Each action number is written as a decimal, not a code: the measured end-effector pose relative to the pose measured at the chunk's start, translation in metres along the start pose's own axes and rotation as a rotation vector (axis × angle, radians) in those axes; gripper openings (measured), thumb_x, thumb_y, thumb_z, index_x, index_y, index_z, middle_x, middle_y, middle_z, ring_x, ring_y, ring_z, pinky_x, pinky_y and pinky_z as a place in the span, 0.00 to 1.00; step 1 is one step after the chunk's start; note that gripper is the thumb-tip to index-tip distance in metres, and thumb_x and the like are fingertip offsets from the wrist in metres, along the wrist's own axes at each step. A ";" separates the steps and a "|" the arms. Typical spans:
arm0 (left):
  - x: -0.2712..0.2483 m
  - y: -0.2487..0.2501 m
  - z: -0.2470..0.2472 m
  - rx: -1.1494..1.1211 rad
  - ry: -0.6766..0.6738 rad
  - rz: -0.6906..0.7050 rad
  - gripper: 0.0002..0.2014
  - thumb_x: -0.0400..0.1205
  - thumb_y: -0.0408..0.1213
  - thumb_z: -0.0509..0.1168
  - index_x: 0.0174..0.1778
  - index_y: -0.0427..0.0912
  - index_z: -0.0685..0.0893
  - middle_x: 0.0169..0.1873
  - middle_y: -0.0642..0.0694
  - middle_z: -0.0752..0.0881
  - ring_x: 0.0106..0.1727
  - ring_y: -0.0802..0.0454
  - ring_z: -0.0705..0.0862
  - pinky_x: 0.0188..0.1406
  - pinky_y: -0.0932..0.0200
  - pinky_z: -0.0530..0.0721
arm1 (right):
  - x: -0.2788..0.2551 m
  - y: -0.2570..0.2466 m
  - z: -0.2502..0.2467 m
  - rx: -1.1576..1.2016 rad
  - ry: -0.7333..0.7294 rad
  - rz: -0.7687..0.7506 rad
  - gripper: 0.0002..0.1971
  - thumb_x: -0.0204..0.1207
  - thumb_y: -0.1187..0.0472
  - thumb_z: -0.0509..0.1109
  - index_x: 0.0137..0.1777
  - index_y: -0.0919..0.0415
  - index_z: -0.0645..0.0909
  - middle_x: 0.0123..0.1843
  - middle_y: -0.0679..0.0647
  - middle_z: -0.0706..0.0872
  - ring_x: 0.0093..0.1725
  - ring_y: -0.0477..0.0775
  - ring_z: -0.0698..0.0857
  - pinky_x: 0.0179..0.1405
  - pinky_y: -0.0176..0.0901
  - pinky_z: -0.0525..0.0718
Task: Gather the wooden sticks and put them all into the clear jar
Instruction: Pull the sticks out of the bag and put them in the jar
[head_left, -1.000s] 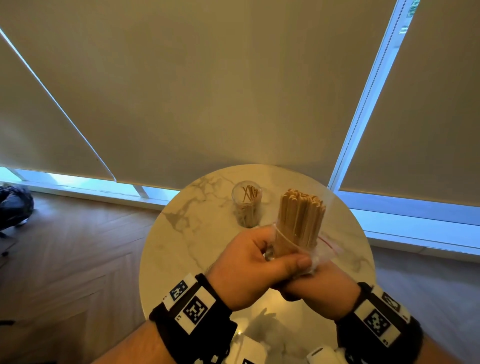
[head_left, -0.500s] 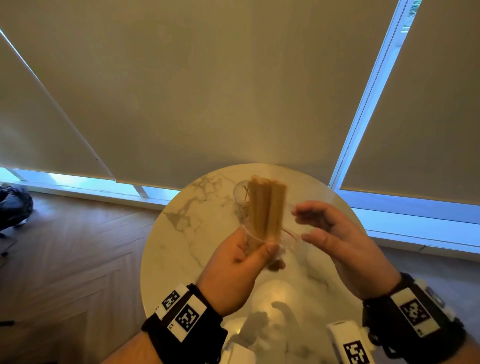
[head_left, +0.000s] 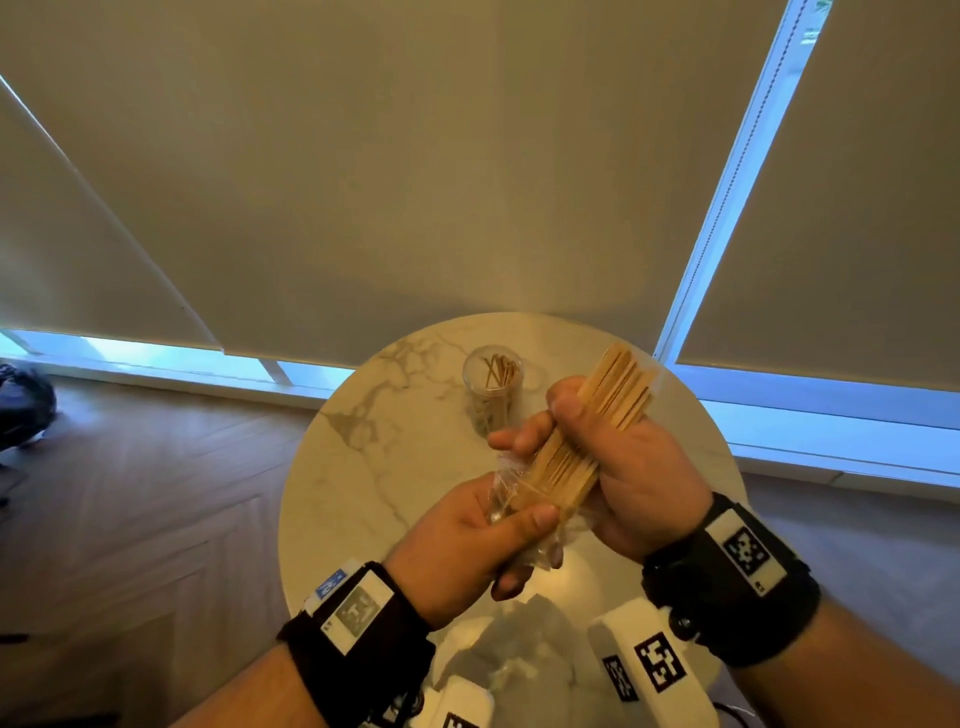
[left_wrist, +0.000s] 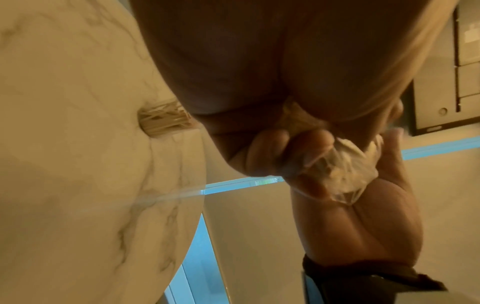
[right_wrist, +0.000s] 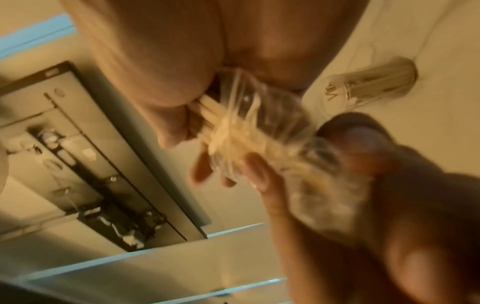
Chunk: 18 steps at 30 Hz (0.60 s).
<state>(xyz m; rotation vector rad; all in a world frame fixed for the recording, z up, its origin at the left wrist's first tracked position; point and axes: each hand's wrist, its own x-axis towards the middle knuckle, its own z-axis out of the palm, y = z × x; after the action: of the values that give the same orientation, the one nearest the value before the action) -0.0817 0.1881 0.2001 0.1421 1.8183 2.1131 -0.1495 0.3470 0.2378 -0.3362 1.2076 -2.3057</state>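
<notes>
A bundle of flat wooden sticks (head_left: 615, 392) tilts up to the right above the round marble table (head_left: 363, 467). My right hand (head_left: 553, 426) grips the bundle round its middle. The bundle's lower end sits in a crumpled clear plastic bag (head_left: 506, 486), which my left hand (head_left: 511, 540) grips. The clear jar (head_left: 492, 387) stands upright on the far part of the table, behind the hands, with several thin sticks inside. In the left wrist view, the bag (left_wrist: 345, 164) is bunched in my curled fingers. The right wrist view shows the sticks (right_wrist: 207, 111), blurred bag (right_wrist: 249, 123) and jar (right_wrist: 369, 84).
Drawn roller blinds and a window frame (head_left: 727, 208) stand right behind the table. Wooden floor (head_left: 130, 519) spreads to the left, with a dark object (head_left: 26, 405) at its far edge. White tagged camera units (head_left: 649, 670) sit below my wrists.
My right hand let go of the bundle half a second ago and now grips the sticks again, higher up. The bundle has tilted to the right, and the bag sits lower on it.
</notes>
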 end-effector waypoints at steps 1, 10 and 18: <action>0.001 -0.003 -0.003 -0.011 0.005 -0.009 0.20 0.85 0.43 0.69 0.59 0.28 0.77 0.37 0.37 0.87 0.22 0.49 0.72 0.21 0.61 0.73 | 0.004 0.002 -0.002 0.054 0.050 -0.007 0.09 0.84 0.54 0.65 0.47 0.57 0.79 0.38 0.62 0.86 0.53 0.68 0.92 0.53 0.60 0.90; 0.028 -0.127 -0.084 0.523 0.206 -0.595 0.19 0.82 0.52 0.72 0.54 0.38 0.83 0.43 0.43 0.90 0.37 0.42 0.91 0.36 0.52 0.88 | 0.045 0.035 -0.046 0.126 0.463 -0.076 0.12 0.91 0.56 0.60 0.46 0.54 0.78 0.29 0.52 0.72 0.30 0.52 0.77 0.38 0.50 0.84; 0.059 -0.106 -0.121 0.800 0.196 -0.482 0.28 0.83 0.63 0.65 0.75 0.53 0.80 0.76 0.50 0.80 0.77 0.49 0.78 0.73 0.56 0.74 | 0.084 0.051 -0.025 -0.056 0.414 -0.162 0.14 0.90 0.57 0.59 0.43 0.57 0.77 0.32 0.55 0.77 0.36 0.56 0.85 0.50 0.59 0.85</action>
<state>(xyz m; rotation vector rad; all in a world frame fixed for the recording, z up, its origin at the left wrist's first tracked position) -0.1520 0.1055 0.0676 -0.2926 2.4124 1.0344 -0.2141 0.2942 0.1805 0.0321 1.4895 -2.5672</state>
